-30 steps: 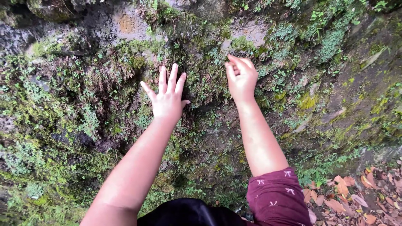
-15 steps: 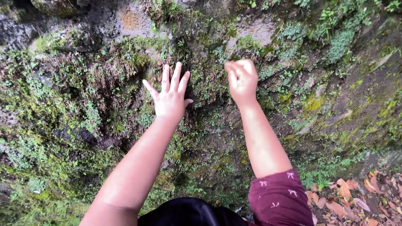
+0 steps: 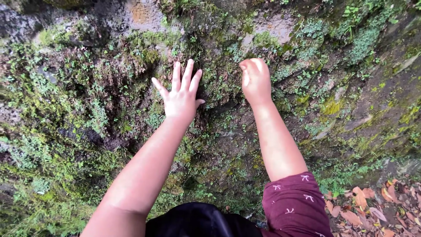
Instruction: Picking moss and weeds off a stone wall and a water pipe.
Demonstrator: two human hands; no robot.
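Left hand (image 3: 180,97) lies flat on the mossy rock wall (image 3: 79,101), fingers spread wide – right hand (image 3: 255,81), at its 3 o'clock, fingers curled in; contents cannot be told

Both hands (image 3: 182,98) on mossy rock wall (image 3: 79,87)

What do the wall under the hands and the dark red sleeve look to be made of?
The wall looks like rough stone, damp and dull, with pale bare patches between moss and small plants. The left hand lies flat on it; the right hand is curled against it. The sleeve seems soft woven fabric, matte, with small pale printed marks.
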